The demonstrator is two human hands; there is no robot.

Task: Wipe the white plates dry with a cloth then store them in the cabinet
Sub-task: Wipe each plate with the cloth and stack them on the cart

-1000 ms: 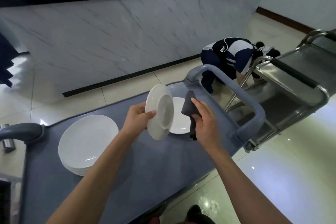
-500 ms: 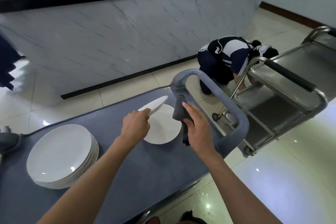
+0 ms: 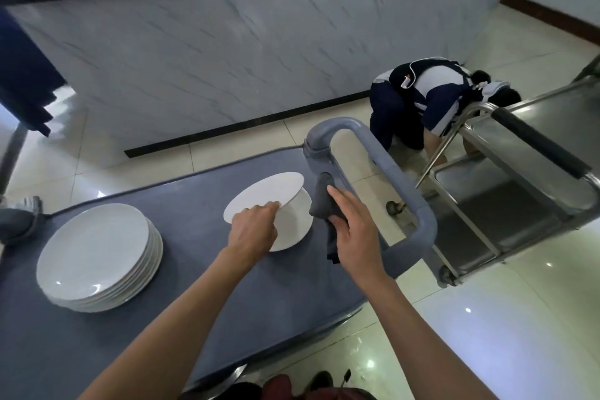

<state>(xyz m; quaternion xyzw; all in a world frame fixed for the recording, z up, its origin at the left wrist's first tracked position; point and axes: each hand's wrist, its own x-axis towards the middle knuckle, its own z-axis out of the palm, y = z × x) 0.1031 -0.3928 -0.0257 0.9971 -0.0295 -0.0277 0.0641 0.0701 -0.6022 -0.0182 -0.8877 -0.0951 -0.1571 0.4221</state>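
Marble-faced counter (image 3: 227, 52) with a black top spans the upper frame

Grey cart (image 3: 162, 318) fills lower left and centre; its deck carries every plate in view, grey loop handle (image 3: 389, 178) at its right end

Steel trolley (image 3: 535, 172) at right edge, two shelves visible, nothing seen on them; a second person (image 3: 431, 101) crouches on the floor tiles just behind it

Stack of white plates (image 3: 97, 253) on the cart deck at left of centre, exact count hard to tell from the rims

Single flat plate (image 3: 292, 224) lies on the deck at centre, near the handle end, well apart from the stack

Tilted plate (image 3: 266, 195) held just above it, far edge raised, near edge overlapping the flat plate

Left hand (image 3: 253, 230), centre frame: fingers curled over the tilted plate's near rim, gripping it

Right hand (image 3: 354, 230), right of centre: thumb and lower fingers pinch the dark grey cloth (image 3: 321, 201), index finger stretched along it; cloth hangs bunched just beside the flat plate's right edge, whether it touches I can't tell
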